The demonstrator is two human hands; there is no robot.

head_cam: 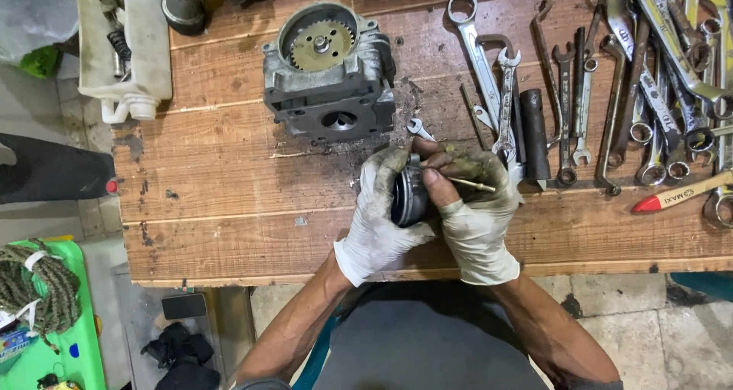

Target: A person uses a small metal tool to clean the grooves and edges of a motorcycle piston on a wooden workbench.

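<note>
1. The gloved left hand (378, 222) curled closed around a dark round piston (410, 197) above the wooden bench (229, 191).
2. The right hand (473, 207) pinched a thin tool (472, 184) against it.
3. Wrenches (649, 77) lay rightward.
</note>
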